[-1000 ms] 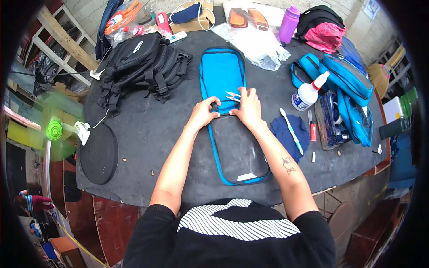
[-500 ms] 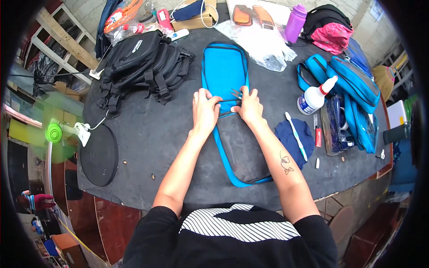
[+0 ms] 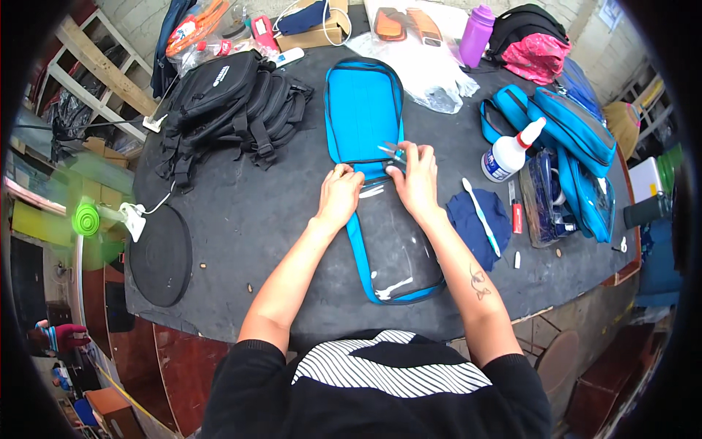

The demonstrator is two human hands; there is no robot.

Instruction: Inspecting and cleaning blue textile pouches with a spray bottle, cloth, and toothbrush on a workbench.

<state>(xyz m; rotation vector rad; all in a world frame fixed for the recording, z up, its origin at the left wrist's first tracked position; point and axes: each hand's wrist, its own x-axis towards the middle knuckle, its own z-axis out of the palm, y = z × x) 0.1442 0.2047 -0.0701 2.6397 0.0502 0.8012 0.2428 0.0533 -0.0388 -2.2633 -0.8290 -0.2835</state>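
A bright blue zippered case (image 3: 363, 110) lies unfolded on the table, its clear plastic-windowed flap (image 3: 395, 241) spread toward me. My left hand (image 3: 341, 192) pinches the case at the left end of the fold between its two halves. At the right end of that fold, my right hand (image 3: 414, 179) holds small scissors (image 3: 392, 151), their pointed blades parted and directed left over the blue fabric. The right thumb rests near the dark edge of the fold. The scissors' handles are mostly hidden in the hand.
A black backpack (image 3: 219, 102) lies left on the dark table, above a round black disc (image 3: 161, 252). On the right are a white glue bottle (image 3: 504, 159), a toothbrush (image 3: 481, 216) on a navy cloth (image 3: 468, 234), and more blue cases (image 3: 574, 132). A purple bottle (image 3: 477, 36) stands behind.
My right hand has shifted slightly right and now lies flatter along the fold, still with the scissors. My left fingers have curled in tighter. Bright reflections now show on the clear flap.
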